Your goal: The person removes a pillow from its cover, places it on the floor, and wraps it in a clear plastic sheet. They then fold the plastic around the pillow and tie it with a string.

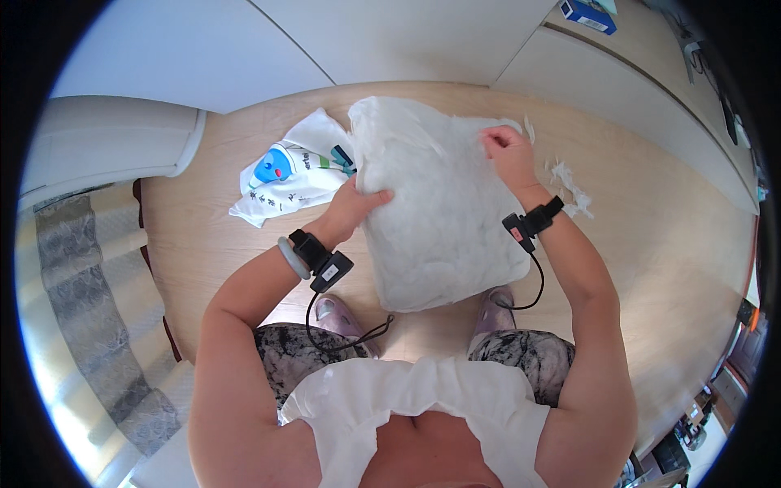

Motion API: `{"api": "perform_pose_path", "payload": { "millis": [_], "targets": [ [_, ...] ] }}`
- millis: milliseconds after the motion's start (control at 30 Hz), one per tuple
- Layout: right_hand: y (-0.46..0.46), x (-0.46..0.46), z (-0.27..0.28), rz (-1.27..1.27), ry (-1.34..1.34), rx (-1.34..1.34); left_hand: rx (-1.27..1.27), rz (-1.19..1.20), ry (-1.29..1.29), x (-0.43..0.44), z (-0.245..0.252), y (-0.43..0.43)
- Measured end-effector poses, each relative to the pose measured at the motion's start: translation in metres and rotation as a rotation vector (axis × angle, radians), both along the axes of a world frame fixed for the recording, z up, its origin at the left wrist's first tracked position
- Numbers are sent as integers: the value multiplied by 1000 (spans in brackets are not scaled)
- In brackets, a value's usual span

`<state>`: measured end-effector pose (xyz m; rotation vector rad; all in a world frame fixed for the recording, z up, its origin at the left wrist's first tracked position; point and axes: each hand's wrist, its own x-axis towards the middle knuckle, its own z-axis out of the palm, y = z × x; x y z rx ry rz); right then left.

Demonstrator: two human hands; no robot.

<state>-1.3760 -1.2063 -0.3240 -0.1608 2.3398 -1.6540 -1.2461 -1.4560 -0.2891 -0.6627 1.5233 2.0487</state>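
Note:
A white, fluffy, cushion-shaped pad of wadding point(439, 226) is before me, above the wooden floor and partly over my slippers. My left hand point(357, 207) grips its left edge, thumb on top and the fingers hidden at the side. Near the upper right corner, my right hand point(505, 152) has its fingers curled against the surface; whether fibres are pinched in them cannot be told. Left of the pad, a crumpled white cloth or bag point(299, 171) with a blue print and writing lies on the floor. Loose white fluff point(572, 189) lies to the right.
White cabinet fronts point(390, 43) border the floor at the top. A curved white furniture piece point(122, 134) and a patterned curtain point(91, 287) stand at the left. A blue box point(589, 17) rests on a ledge at the upper right. Cables hang from both wrist devices.

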Motion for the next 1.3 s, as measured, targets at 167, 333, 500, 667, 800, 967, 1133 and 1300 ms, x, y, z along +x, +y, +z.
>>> {"api": "perform_pose_path", "payload": {
  "millis": [167, 333, 500, 667, 800, 967, 1133, 1300],
  "targets": [
    [-28, 5, 38, 142, -56, -94, -165, -26, 108, -1, 5, 13],
    [-43, 12, 61, 178, 280, 131, -241, -36, 192, -5, 18, 24],
    [-8, -8, 43, 103, 433, 202, -321, -27, 160, -7, 12, 20],
    [38, -15, 17, 1, 349, 316, -370, -13, 148, -8, 7, 18],
    [79, -13, 5, -39, 202, 568, -413, -52, 224, -9, 14, 23],
    [132, 0, 6, 89, 82, 1275, -423, -122, 339, -10, 16, 26],
    [116, 39, -10, 148, -124, 907, -270, -161, 262, -8, 13, 27],
    [111, 62, -36, 121, -329, 584, -145, -126, 199, -10, 16, 29]
  ]
}}
